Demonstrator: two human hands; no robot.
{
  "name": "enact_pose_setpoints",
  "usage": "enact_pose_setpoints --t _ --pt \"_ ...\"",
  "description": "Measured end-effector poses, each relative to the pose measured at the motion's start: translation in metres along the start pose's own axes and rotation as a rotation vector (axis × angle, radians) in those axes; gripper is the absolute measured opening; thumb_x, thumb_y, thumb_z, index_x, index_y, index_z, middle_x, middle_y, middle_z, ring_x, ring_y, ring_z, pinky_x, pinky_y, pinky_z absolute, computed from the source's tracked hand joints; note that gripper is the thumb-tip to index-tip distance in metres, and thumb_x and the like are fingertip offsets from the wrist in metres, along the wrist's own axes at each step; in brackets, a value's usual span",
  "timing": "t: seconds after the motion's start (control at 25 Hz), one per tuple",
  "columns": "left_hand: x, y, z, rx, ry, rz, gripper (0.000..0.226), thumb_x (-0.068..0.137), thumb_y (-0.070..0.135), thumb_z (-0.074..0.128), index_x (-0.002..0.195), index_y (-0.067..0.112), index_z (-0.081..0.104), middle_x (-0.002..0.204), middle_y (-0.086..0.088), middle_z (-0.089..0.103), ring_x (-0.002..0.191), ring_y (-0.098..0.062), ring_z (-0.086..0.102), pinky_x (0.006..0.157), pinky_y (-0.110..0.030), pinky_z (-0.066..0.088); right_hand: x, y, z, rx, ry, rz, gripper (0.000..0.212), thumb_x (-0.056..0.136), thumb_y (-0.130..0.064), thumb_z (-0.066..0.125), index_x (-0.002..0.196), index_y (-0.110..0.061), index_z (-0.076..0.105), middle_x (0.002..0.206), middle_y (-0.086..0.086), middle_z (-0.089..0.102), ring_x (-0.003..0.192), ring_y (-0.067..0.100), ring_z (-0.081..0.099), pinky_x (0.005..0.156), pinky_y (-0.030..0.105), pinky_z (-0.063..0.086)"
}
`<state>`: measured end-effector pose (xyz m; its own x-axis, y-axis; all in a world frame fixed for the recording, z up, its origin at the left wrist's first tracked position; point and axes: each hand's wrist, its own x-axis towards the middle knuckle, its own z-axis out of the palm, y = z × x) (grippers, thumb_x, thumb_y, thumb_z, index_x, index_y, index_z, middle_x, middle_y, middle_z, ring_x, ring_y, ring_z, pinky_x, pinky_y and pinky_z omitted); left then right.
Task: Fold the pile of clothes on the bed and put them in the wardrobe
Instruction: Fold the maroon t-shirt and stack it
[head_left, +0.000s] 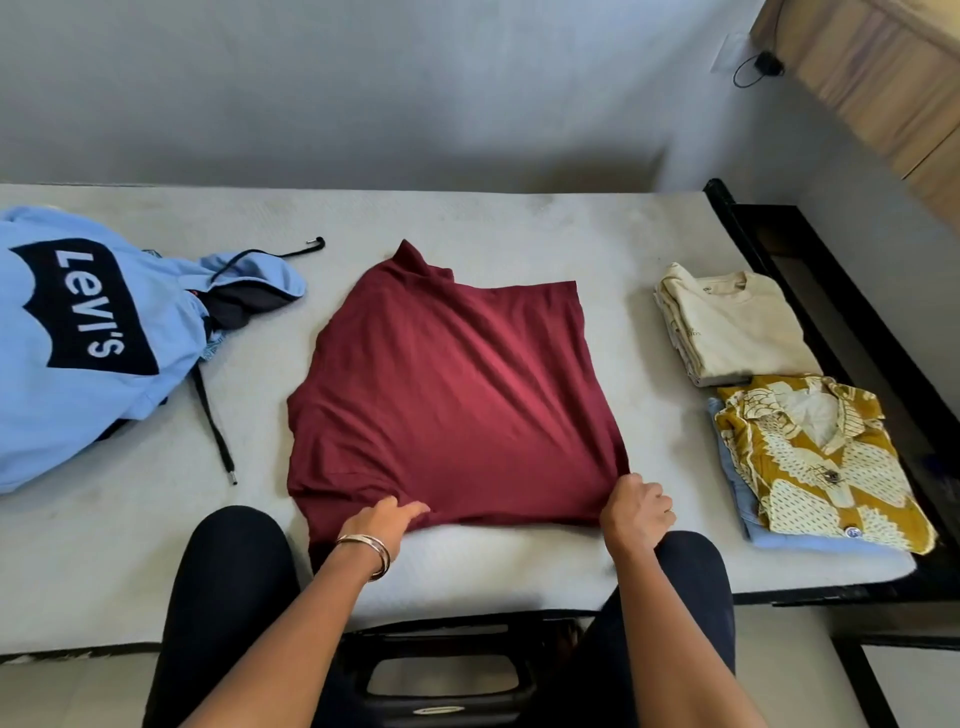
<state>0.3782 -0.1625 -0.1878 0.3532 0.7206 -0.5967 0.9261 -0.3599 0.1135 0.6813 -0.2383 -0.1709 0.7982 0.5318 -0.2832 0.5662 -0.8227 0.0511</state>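
A maroon shirt (447, 395) lies partly folded on the white mattress (519, 228), its collar pointing away from me. My left hand (382, 522), with bangles on the wrist, grips the shirt's near edge at the left. My right hand (636, 512) grips the near right corner of the same shirt. A light blue hoodie (93, 343) with a dark logo lies unfolded at the left. At the right sit a folded cream shirt (732, 325) and, nearer me, a folded yellow patterned shirt (810, 462) on top of a light blue garment (779, 540).
The black bed frame (810, 249) runs along the mattress's right side. A wooden wardrobe (883, 78) stands at the top right by the grey wall. My dark-trousered knees rest on the near edge of the mattress.
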Motion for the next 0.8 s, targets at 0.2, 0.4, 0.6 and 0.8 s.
enact_pose_setpoints --t 0.2,0.4,0.6,0.8 --pt "0.006 -0.018 0.001 -0.585 0.239 -0.218 0.041 0.081 0.047 0.069 0.118 0.031 0.064 0.11 -0.005 0.056 0.106 -0.027 0.055 0.089 -0.033 0.045 -0.018 -0.026 0.014 -0.172 -0.164 -0.496 0.054 0.09 -0.015 0.061 0.14 -0.015 0.039 0.137 0.015 0.035 0.126 0.036 0.034 0.101 0.05 0.038" --pt "0.007 -0.037 -0.01 -0.769 0.261 -0.864 0.088 0.079 0.024 0.077 0.145 0.01 0.019 0.14 -0.027 0.028 0.127 -0.043 0.036 0.101 -0.051 0.038 -0.031 -0.036 0.029 -0.145 -0.331 -0.597 0.085 0.073 -0.048 0.08 0.138 -0.023 0.031 0.14 0.007 0.024 0.127 0.034 0.028 0.1 0.061 0.034" --pt "0.017 -0.057 0.002 -1.11 0.115 -0.957 0.056 0.088 0.006 0.059 0.137 -0.007 0.033 0.134 -0.028 0.046 0.119 -0.042 0.051 0.098 -0.044 0.046 -0.014 -0.026 0.025 -0.226 -0.183 -0.621 0.042 0.093 -0.024 0.06 0.129 -0.019 0.039 0.133 0.006 0.038 0.12 0.035 0.037 0.098 0.062 0.037" --pt "0.004 -0.067 -0.029 -1.564 0.193 -1.077 0.039 0.097 0.009 0.048 0.133 -0.006 0.047 0.136 -0.019 0.051 0.126 -0.031 0.049 0.1 -0.031 0.041 -0.009 -0.005 0.024 -0.353 -0.126 -0.352 0.037 0.091 -0.003 0.043 0.126 -0.015 0.048 0.123 0.005 0.05 0.114 0.031 0.048 0.098 0.056 0.036"
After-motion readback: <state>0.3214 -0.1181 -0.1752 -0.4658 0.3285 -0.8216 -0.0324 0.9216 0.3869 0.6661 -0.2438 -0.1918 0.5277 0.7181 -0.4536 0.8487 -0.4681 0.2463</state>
